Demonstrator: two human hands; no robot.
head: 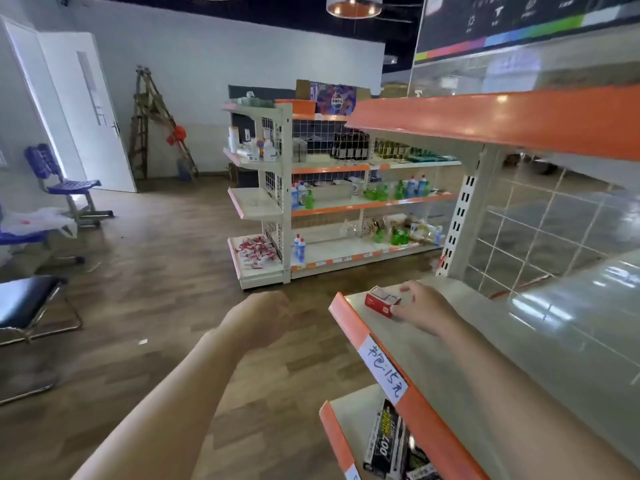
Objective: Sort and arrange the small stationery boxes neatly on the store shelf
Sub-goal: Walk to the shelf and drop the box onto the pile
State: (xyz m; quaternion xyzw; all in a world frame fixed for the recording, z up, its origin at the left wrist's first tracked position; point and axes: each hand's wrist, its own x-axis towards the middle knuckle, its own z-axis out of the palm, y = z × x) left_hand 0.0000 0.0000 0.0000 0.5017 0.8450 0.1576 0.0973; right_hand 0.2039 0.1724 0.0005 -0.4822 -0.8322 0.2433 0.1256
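- Where the near shelf (450, 344) runs away along the right side, one small red stationery box (382, 301) lies on its cream deck, at the far left end just inside the orange front edge (372, 344).
- Right hand (424, 308): it reaches onto the deck from the near right; the fingers are curled round the right end of the red box, thumb low at the near side, other fingers over the far top. Grip state: pinching the box.
- Left hand (261, 318): it hangs over the wooden floor (156, 306), left of the shelf and apart from it. Its back faces the camera, with the fingers bent away and hidden. Grip state: cannot tell whether curled tight or loose; nothing shows in it.
- White handwritten label (382, 370): it is fixed to the orange front edge, nearer than the red box.
- Lower shelf (349, 415): below the deck at the near right, it carries black boxes (388, 441) with yellow and white print, lying flat side by side.
- Far shelving unit (311, 195): it stands well apart across the floor, stocked with bottles and packets.
- Blue chair (62, 181): it stands at the far left beside a white door (90, 112).
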